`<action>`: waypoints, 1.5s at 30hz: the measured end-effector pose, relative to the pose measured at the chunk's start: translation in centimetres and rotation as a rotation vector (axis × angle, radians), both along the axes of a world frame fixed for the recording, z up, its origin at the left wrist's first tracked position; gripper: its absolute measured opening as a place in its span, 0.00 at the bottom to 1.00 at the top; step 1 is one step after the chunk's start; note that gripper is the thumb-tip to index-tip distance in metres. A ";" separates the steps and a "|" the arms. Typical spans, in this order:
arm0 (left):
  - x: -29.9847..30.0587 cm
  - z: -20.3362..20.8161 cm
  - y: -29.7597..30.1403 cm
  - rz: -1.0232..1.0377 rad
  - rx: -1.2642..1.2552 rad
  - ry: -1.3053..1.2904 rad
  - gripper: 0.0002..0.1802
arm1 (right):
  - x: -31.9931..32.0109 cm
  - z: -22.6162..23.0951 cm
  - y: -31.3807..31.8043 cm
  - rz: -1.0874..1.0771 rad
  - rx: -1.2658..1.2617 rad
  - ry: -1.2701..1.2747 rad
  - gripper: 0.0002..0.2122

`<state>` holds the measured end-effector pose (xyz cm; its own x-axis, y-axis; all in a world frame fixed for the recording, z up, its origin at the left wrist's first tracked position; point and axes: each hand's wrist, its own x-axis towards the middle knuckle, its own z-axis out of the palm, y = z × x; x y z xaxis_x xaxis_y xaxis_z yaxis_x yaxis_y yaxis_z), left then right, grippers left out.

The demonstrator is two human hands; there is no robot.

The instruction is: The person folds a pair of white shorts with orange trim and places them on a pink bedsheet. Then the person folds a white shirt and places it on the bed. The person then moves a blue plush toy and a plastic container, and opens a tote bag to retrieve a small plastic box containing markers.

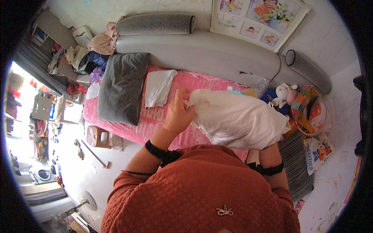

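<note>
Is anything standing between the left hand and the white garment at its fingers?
Nothing visible does. The left hand is right at the left edge of the white garment, though actual contact is hard to tell. The other white cloth lies on the pink bedspread, to the left, outside that gap.

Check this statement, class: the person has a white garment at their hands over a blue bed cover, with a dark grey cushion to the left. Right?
Not quite: the bed cover is pink, not blue, as the head view shows. The white garment and dark grey cushion are as stated.
</note>
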<state>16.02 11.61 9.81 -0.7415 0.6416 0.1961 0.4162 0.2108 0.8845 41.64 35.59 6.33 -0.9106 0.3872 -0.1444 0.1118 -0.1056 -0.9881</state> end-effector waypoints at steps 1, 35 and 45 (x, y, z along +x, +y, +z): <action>0.0 0.2 0.0 -0.020 0.021 0.025 0.23 | -0.3 0.4 -0.1 0.002 0.053 -0.022 0.30; 0.8 0.0 0.8 -0.349 0.100 -0.409 0.15 | -2.7 4.4 -2.6 0.102 1.036 -0.218 0.28; -2.7 -3.9 0.9 -0.168 0.223 -1.048 0.19 | -1.4 3.4 -1.5 -0.100 0.294 -0.138 0.28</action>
<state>13.36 12.54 5.87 -0.5141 0.7788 -0.3593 -0.5604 0.0122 0.8281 40.21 34.04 9.77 -0.8458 0.5167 -0.1328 0.2504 0.1647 -0.9540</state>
